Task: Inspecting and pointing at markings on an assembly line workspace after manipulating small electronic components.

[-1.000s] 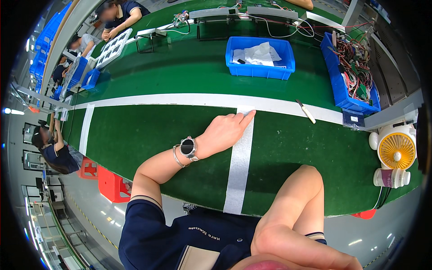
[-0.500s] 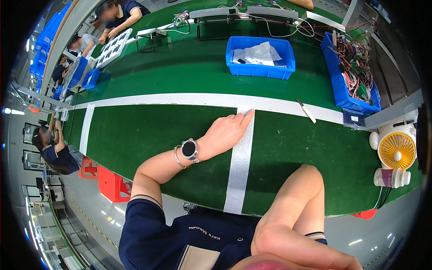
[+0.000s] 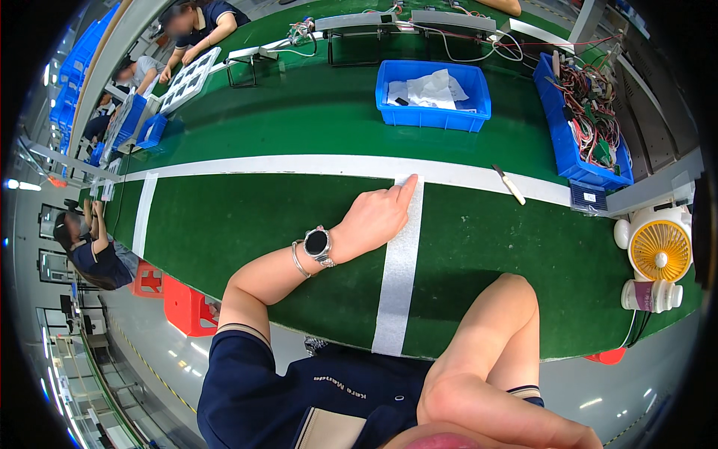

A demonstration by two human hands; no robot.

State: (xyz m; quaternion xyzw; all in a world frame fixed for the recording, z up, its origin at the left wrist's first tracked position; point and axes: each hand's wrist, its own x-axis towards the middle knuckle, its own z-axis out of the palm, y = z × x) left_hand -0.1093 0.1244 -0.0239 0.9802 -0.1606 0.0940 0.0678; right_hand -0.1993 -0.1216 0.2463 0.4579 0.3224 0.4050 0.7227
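My left hand (image 3: 375, 218) rests on the green tabletop (image 3: 299, 194), holding nothing. Its index finger is stretched out, with the tip at the joint of two white tape strips; the other fingers curl under. The crossing strip (image 3: 396, 299) runs from that fingertip toward me. On the left wrist sit a round dark-faced watch (image 3: 315, 245) and a bangle. My right arm is bent, its elbow on the table. Its hand (image 3: 508, 419) folds back at the lower edge, close to the camera, and its fingers are hidden. Right of the left fingertip lies a white-handled knife (image 3: 510, 185).
Beyond the long tape stands a blue bin (image 3: 434, 118) with white paper. Another blue bin (image 3: 557, 127) holds tangled wires. A yellow-and-white fan (image 3: 660, 251) and a white bottle (image 3: 652, 295) stand at the right. Co-workers sit at the left, one by a white tray (image 3: 187, 78).
My left index fingertip has slid slightly left and away from me along the tape, the hand turning a little. My right arm has stayed put. A co-worker's hand has shifted at the white tray.
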